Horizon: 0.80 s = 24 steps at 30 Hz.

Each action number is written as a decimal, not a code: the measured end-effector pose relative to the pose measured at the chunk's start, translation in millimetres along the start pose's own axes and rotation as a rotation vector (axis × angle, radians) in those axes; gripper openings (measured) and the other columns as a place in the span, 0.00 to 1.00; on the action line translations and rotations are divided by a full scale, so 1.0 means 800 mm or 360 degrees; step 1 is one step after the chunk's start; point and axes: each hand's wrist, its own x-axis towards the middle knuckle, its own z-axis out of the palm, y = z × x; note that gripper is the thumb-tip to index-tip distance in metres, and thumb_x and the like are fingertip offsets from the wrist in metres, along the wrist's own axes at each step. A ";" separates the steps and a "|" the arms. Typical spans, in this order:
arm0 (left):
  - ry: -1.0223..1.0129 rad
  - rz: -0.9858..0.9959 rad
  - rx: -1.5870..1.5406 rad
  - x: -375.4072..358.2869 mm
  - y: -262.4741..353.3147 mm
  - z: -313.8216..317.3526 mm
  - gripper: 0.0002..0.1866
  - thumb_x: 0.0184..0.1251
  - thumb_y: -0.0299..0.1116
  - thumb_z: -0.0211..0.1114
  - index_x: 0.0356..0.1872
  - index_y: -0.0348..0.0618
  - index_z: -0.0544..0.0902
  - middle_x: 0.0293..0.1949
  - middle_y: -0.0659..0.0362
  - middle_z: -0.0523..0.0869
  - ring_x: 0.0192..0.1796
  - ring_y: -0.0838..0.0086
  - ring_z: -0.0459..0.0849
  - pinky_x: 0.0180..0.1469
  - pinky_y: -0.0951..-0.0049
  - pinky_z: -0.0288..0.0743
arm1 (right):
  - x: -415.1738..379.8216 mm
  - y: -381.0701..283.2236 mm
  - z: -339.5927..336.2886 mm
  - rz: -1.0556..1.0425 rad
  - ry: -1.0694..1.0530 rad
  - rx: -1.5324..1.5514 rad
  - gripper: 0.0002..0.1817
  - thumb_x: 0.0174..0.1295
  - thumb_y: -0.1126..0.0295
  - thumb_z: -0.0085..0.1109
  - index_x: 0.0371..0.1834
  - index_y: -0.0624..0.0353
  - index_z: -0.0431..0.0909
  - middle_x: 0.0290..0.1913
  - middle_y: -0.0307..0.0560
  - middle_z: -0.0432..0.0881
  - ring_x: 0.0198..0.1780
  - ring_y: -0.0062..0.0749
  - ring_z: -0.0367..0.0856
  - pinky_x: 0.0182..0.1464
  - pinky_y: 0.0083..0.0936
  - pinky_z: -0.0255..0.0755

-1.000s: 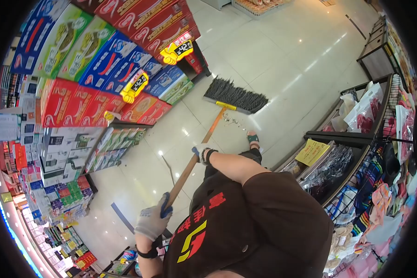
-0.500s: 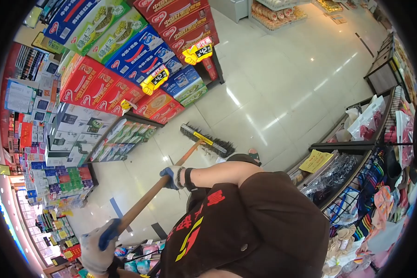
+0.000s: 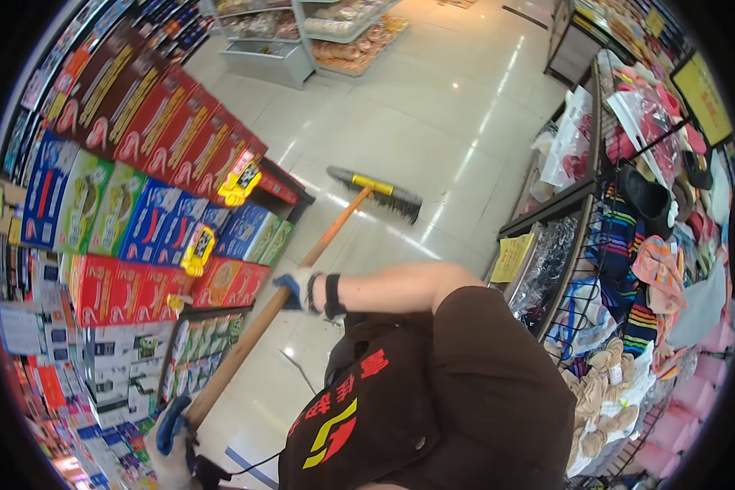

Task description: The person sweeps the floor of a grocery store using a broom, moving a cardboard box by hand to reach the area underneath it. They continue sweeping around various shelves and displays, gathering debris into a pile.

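Observation:
A wooden-handled broom (image 3: 327,237) slants across the view, its dark bristled head (image 3: 376,193) at the tiled floor (image 3: 416,122). My right hand (image 3: 300,291), in a white and blue glove, grips the middle of the handle. Near the handle's upper end at the lower left, my left hand (image 3: 171,437) is wrapped round the wood in a similar glove. A black band (image 3: 333,296) circles my right wrist. My dark apron (image 3: 359,400) with red and yellow print fills the bottom.
Stacked red, blue and green cartons (image 3: 163,122) with yellow price tags stand left of the broom. On the right is a wire rack (image 3: 576,278) with socks, slippers and bagged goods. Bakery shelves (image 3: 302,33) stand at the top; a display case (image 3: 576,41) is at the upper right.
The broom head has moved up in the view and a little right. The view has turned, so cartons and racks sit differently. Both hands have kept their hold on the handle.

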 end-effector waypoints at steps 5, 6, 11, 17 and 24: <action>-0.0233 -0.0045 -0.0413 0.127 0.063 0.159 0.20 0.62 0.30 0.55 0.56 0.41 0.72 0.24 0.70 0.72 0.18 0.91 0.64 0.19 0.90 0.56 | 0.059 -0.204 -0.160 -0.0656 0.0202 0.0073 0.10 0.53 0.68 0.59 0.32 0.60 0.69 0.27 0.50 0.76 0.30 0.41 0.78 0.34 0.40 0.76; -0.0338 -0.0017 -0.0561 0.149 0.078 0.200 0.22 0.62 0.30 0.56 0.58 0.43 0.70 0.25 0.69 0.74 0.19 0.91 0.65 0.19 0.90 0.58 | 0.026 -0.234 -0.165 -0.0815 0.0406 0.0083 0.05 0.53 0.69 0.52 0.24 0.57 0.70 0.20 0.49 0.73 0.24 0.40 0.76 0.23 0.36 0.69; -0.1124 0.0247 -0.0189 0.230 0.108 0.364 0.34 0.58 0.40 0.60 0.66 0.52 0.58 0.31 0.55 0.81 0.24 0.78 0.78 0.27 0.76 0.71 | -0.027 -0.320 -0.266 -0.1159 0.0718 0.0523 0.07 0.55 0.72 0.51 0.21 0.56 0.67 0.14 0.46 0.68 0.15 0.37 0.70 0.17 0.35 0.67; -0.1394 0.0046 -0.0329 0.278 0.097 0.450 0.32 0.60 0.41 0.59 0.65 0.52 0.59 0.33 0.58 0.80 0.25 0.79 0.77 0.27 0.79 0.70 | -0.038 -0.344 -0.418 -0.1145 0.0921 0.0749 0.06 0.54 0.72 0.55 0.24 0.59 0.68 0.16 0.43 0.71 0.16 0.34 0.70 0.19 0.30 0.68; -0.1257 -0.0353 -0.0383 0.284 0.004 0.509 0.30 0.64 0.46 0.55 0.64 0.52 0.58 0.34 0.57 0.78 0.28 0.76 0.78 0.28 0.78 0.72 | 0.001 -0.227 -0.381 -0.1159 0.1092 0.0646 0.06 0.54 0.72 0.55 0.31 0.58 0.68 0.17 0.42 0.70 0.13 0.32 0.69 0.14 0.30 0.67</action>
